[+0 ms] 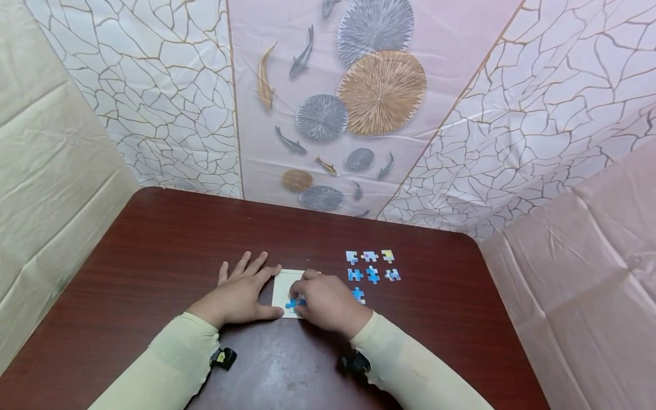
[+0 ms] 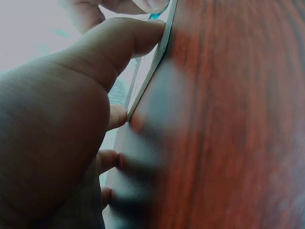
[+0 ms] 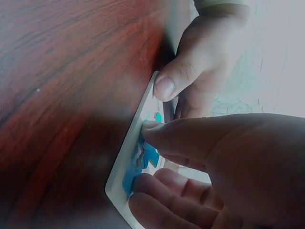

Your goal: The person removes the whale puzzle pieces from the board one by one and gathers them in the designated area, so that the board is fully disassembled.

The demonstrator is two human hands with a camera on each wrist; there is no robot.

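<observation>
A small white puzzle board (image 1: 281, 283) lies on the table, with a raised rim along its edge. My left hand (image 1: 240, 293) rests spread beside it, thumb and index fingertip at the board's left corners. Over the board's right part, my right hand (image 1: 330, 303) pinches a blue jigsaw piece (image 3: 151, 155) between thumb and fingers. Blue jigsaw pieces (image 1: 292, 304) show at the board's near edge, partly hidden by the right fingers. In the left wrist view, the left thumb (image 2: 138, 36) presses on the board's rim (image 2: 155, 64).
Right of the board, several loose jigsaw pieces (image 1: 372, 275) lie in rough rows on the dark red-brown table (image 1: 195, 233). The nearest loose piece (image 1: 358, 295) is close to the right hand. Patterned cloth (image 1: 318, 159) hangs behind the table's far edge.
</observation>
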